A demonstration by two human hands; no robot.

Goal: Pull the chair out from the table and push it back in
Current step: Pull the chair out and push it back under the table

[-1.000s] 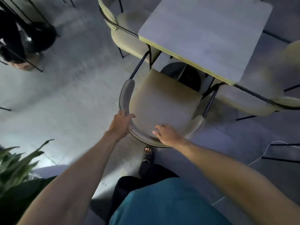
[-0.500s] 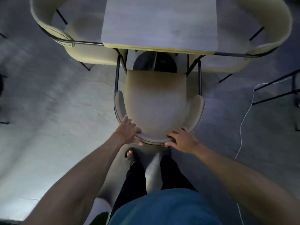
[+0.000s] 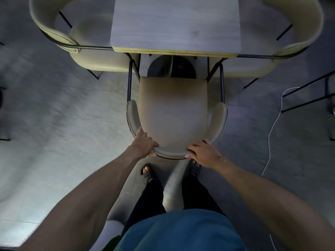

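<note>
A beige padded chair [image 3: 173, 113] with a curved backrest and thin black legs stands directly below me, its seat fully clear of the grey square table [image 3: 175, 24]. The seat's front edge lies a short way back from the table's near edge, with the round pedestal base showing in the gap. My left hand [image 3: 144, 144] grips the left part of the curved backrest, fingers wrapped over its rim. My right hand [image 3: 204, 151] grips the right part of the same backrest.
Two matching beige chairs flank the table, one at left [image 3: 54, 33] and one at right [image 3: 297, 33]. A white cable [image 3: 272, 127] trails over the grey floor at right beside black metal furniture legs [image 3: 308, 98]. My feet stand just behind the chair.
The view swung square onto the table. Both hands closed more firmly on the backrest, and the chair now sits straight in front of the table rather than angled.
</note>
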